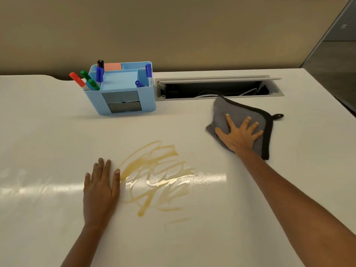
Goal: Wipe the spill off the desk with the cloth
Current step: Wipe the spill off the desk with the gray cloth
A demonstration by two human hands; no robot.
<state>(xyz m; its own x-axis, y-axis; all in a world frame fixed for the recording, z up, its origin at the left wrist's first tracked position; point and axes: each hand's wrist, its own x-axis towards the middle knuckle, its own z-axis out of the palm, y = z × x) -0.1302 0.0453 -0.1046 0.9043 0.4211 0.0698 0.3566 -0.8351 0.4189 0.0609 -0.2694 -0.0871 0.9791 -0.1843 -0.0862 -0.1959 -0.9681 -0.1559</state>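
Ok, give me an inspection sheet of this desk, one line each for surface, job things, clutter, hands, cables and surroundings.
Surface: white desk, glossy, glare across the near part.
Job's things: yellow-brown spill smeared in loops at centre, unwiped; grey cloth with black edging lies to its far right, apart from it.
Clutter: blue organiser holding markers and sticky notes, behind the spill.
Hands: left hand flat on the desk beside the spill's left edge; right hand spread flat on the cloth.
Cables: white cables inside the open cable tray.
Surroundings: beige wall behind; dark floor at right.
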